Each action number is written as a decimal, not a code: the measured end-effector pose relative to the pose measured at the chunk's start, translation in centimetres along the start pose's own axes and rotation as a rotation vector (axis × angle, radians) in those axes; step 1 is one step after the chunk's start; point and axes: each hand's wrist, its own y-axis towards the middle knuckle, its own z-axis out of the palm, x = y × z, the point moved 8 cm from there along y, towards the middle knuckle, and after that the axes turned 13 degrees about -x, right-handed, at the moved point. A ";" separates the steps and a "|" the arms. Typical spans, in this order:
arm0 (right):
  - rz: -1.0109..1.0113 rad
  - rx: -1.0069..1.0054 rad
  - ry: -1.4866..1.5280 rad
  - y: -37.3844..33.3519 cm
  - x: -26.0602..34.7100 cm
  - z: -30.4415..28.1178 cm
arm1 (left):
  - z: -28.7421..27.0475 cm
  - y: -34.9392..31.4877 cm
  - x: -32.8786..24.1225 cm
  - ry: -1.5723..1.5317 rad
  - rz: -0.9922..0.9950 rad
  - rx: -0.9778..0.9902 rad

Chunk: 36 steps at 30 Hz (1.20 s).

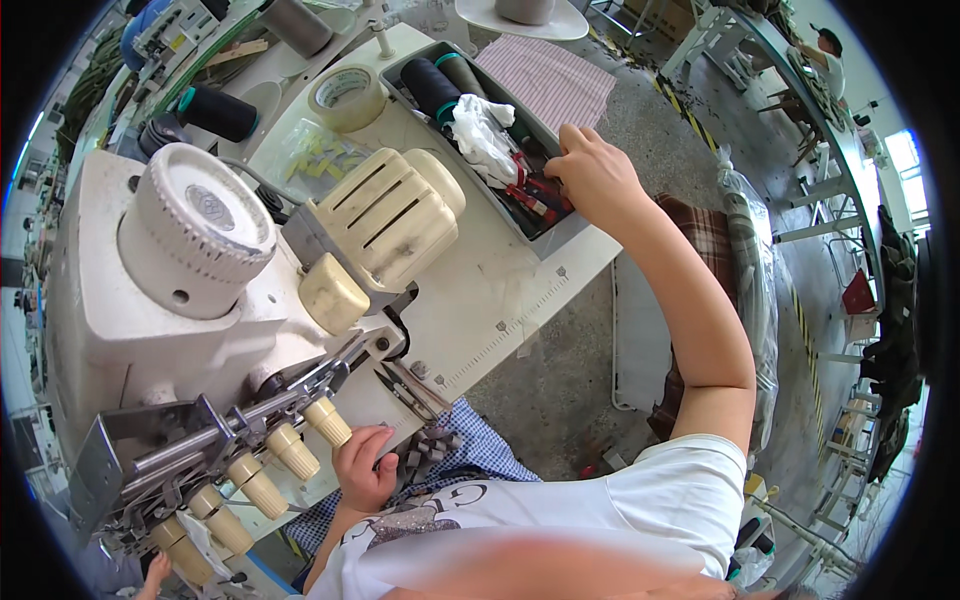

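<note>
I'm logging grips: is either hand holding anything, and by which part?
Cannot tell: the right hand is at the grey tray, any hold hidden; the left hand curls by the machine, any grip unclear.

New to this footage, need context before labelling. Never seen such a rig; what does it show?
No robot: a person works bare-handed, filmed by a head-worn fisheye camera looking down, so straight edges bend. A white sewing machine with cream knobs fills the left. Its pale table bears a tape roll and a grey tray of dark thread spools and red items. The right hand reaches into the tray; the left hand is beside the knobs. Whether either holds anything is unclear.
</note>
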 end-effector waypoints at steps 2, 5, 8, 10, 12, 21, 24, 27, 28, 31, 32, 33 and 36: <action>-0.023 -0.009 0.019 0.2 0.0 -0.1 | 0.0 0.0 0.0 0.007 0.000 -0.001; -0.046 0.026 0.062 0.6 0.0 -0.3 | -0.1 -0.1 0.1 0.014 -0.007 0.007; -0.056 -0.036 0.145 2.0 0.5 -1.0 | -0.1 -0.1 0.0 0.007 0.001 -0.001; -0.042 -0.251 0.293 3.5 1.9 -1.7 | -0.1 -0.1 0.0 0.014 0.006 -0.007; -0.152 -0.401 0.327 4.7 4.4 -1.5 | 0.0 -0.2 -0.1 0.018 0.005 -0.008; -0.113 -0.350 0.127 3.1 3.5 0.3 | 0.0 -0.3 0.0 0.044 0.033 0.008; -0.118 -0.416 0.065 2.8 3.8 -0.3 | 0.1 -0.3 0.0 0.044 0.027 0.011; -0.031 -0.457 0.108 2.3 3.7 -0.9 | 0.0 -0.3 0.0 0.039 0.024 0.015; 0.069 -0.428 0.132 2.1 3.3 -0.6 | 0.0 -0.2 -0.1 0.043 0.030 0.010; 0.285 -0.286 0.157 1.4 2.2 0.7 | 0.0 -0.2 -0.1 0.051 0.035 0.014; 0.296 -0.209 0.136 1.4 2.2 1.3 | 0.0 -0.2 -0.1 0.052 0.038 0.011; 0.314 -0.129 0.116 1.4 1.9 1.9 | 0.0 -0.3 -0.1 0.054 0.040 0.010; 0.299 -0.192 0.040 1.7 1.4 0.6 | 0.0 -0.2 -0.1 0.035 0.038 0.009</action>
